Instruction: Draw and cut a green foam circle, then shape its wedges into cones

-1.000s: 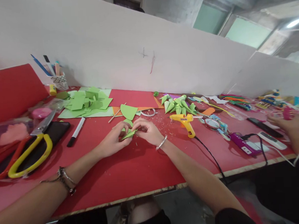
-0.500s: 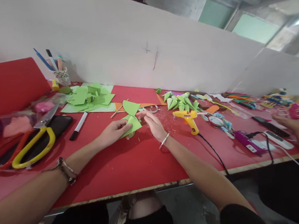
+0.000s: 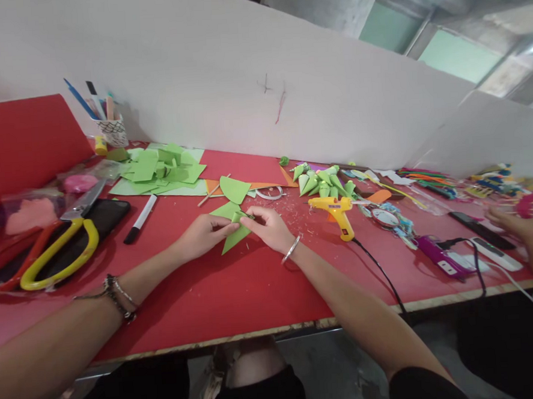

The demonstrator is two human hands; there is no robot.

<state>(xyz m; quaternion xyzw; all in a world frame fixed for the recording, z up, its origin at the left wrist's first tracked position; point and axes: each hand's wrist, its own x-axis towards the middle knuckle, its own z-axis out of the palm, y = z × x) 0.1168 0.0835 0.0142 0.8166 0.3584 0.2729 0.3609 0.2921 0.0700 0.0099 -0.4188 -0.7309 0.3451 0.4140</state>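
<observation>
My left hand and my right hand are close together above the red table, both pinching one piece of green paper. Its upper edge curls between my fingertips and its pointed end hangs down toward me. Just beyond lies a fan-shaped green paper piece, with another green piece partly hidden behind my fingers. A thin wooden stick rests to the left of the fan shape. Right of my right hand stands a yellow glue gun with a black cord.
Scissors lie on a black phone at the left, near a marker. Behind are a heap of green paper, a pen cup and several green paper cones. A co-worker's hand holds something pink at the right.
The green paper was between both hands, then lay flatter in my left hand with my right hand apart from it. Now both hands pinch it and its edge is curled. The view shifted slightly.
</observation>
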